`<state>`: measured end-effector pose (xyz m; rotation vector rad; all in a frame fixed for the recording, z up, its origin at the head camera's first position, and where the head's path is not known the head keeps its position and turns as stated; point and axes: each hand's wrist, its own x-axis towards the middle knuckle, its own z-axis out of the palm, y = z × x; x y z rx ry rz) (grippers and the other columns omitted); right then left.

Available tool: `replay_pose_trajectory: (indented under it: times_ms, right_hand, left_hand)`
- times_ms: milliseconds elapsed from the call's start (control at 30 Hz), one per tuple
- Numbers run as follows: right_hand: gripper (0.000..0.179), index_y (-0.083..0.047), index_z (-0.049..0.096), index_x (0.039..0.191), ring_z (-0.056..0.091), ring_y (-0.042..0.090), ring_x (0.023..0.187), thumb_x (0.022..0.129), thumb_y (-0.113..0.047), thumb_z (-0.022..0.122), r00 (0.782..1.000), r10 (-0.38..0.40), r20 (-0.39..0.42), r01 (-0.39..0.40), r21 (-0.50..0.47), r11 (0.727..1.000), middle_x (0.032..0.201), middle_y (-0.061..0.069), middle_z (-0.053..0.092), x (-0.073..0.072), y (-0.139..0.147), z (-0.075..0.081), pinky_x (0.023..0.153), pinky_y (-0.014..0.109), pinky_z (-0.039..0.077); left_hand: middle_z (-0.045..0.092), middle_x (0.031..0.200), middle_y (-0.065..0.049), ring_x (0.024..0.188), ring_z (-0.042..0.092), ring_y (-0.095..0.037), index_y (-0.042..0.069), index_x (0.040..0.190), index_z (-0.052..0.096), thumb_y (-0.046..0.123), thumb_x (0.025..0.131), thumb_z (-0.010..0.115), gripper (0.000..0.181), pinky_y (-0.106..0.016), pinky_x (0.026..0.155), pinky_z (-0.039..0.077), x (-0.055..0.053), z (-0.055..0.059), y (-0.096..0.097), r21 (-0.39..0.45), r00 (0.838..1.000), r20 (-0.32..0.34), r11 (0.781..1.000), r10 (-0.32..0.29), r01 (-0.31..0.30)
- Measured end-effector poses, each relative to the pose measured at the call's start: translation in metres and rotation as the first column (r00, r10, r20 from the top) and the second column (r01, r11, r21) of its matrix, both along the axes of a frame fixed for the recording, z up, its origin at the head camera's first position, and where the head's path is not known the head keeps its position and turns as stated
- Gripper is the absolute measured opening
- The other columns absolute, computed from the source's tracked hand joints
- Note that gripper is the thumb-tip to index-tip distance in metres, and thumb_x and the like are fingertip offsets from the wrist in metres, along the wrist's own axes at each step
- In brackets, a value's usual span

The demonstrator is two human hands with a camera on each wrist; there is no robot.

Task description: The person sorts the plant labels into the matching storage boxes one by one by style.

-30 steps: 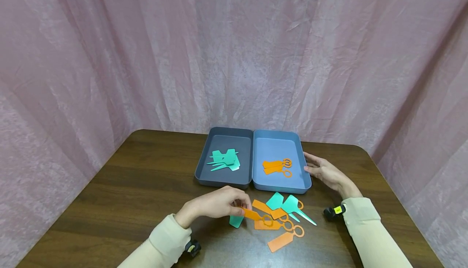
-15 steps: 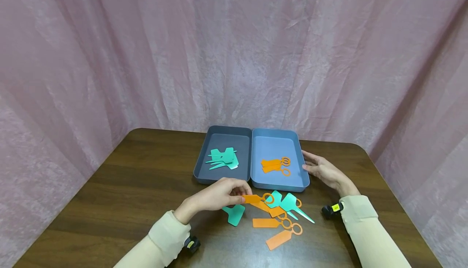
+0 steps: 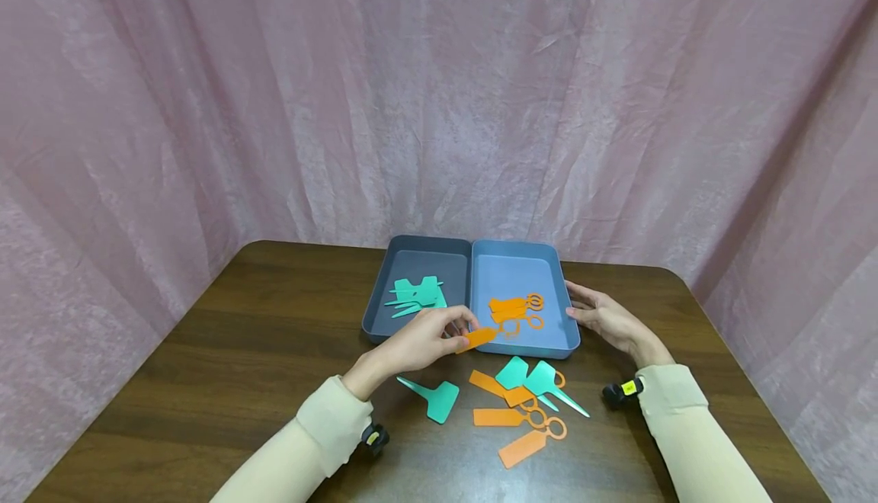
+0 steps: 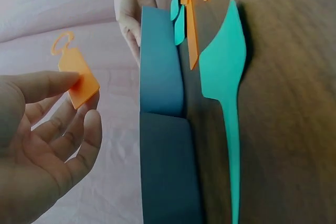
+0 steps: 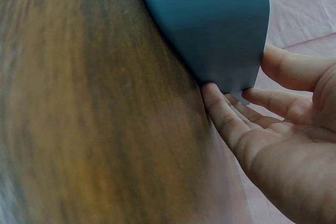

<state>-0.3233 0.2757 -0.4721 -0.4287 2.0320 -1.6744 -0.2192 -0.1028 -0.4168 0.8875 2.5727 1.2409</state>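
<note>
My left hand (image 3: 425, 339) pinches an orange ring-ended plant tag (image 4: 79, 77) between thumb and fingers. It is over the front edge of the blue tray (image 3: 514, 267), with the tag's ring toward the right. Several orange tags (image 3: 506, 306) lie in that tray. My right hand (image 3: 610, 325) is at the tray's right side; in the right wrist view its extended fingertips (image 5: 212, 92) touch the tray wall. To the left, the dark grey tray (image 3: 439, 253) holds several green T-shaped plant labels (image 3: 425, 289), partly hidden behind my left hand.
In front of the trays, orange tags (image 3: 499, 417) and green labels (image 3: 542, 378) lie in an overlapping pile on the wooden table (image 3: 274, 320). Apart from them, a single green label (image 3: 442, 402) lies below my left forearm. A pink curtain (image 3: 439, 107) hangs behind the table.
My left hand has lifted the orange tag away from the pile and carried it forward to the blue tray's front edge. The right hand has stayed at the tray's side.
</note>
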Motion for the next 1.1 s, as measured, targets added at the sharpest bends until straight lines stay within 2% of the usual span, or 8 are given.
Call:
replay_pose_trajectory:
  times_ms: [200,633,833,1100]
  right_hand:
    - [0.073,0.003,0.006,0.165,0.018,0.050,0.153,0.108,-0.003,0.051,1.000,-0.001,-0.004,0.001,0.001,1.000,0.169,0.030,0.010,-0.002,0.000,0.001,0.097,0.017,0.047]
    - [0.073,0.003,0.006,0.165,0.018,0.050,0.153,0.108,-0.003,0.051,1.000,0.005,-0.012,-0.005,0.004,1.000,0.169,0.030,0.008,-0.002,0.000,0.000,0.097,0.017,0.047]
    - [0.072,0.003,0.006,0.165,0.018,0.050,0.153,0.108,-0.003,0.051,1.000,0.005,-0.013,-0.005,0.004,1.000,0.169,0.030,0.008,-0.001,0.002,-0.001,0.098,0.018,0.047]
    - [0.073,0.003,0.006,0.165,0.016,0.051,0.154,0.108,-0.003,0.051,1.000,0.009,-0.014,-0.009,-0.007,1.000,0.170,0.028,0.006,-0.001,0.002,-0.001,0.098,0.018,0.047]
  left_hand:
    - [0.066,0.099,0.004,0.085,0.064,-0.011,0.015,0.120,0.068,0.008,0.103,0.065,0.018,-0.029,0.074,0.055,-0.009,0.004,0.005,0.025,0.999,0.027,1.000,0.017,-0.018]
    - [0.067,0.101,0.000,0.087,0.065,-0.013,0.009,0.124,0.067,0.005,0.103,0.064,0.021,-0.028,0.075,0.055,-0.028,0.016,0.015,0.024,1.000,0.009,1.000,0.020,-0.020]
    - [0.068,0.101,0.000,0.087,0.064,-0.013,0.012,0.123,0.068,0.007,0.103,0.065,0.022,-0.027,0.077,0.054,-0.041,0.022,0.022,0.002,1.000,0.000,1.000,0.030,-0.030]
    - [0.066,0.105,-0.004,0.089,0.065,-0.020,0.010,0.125,0.068,0.008,0.103,0.065,0.022,-0.028,0.075,0.054,-0.060,0.024,0.030,-0.016,0.999,0.018,0.999,0.038,-0.038]
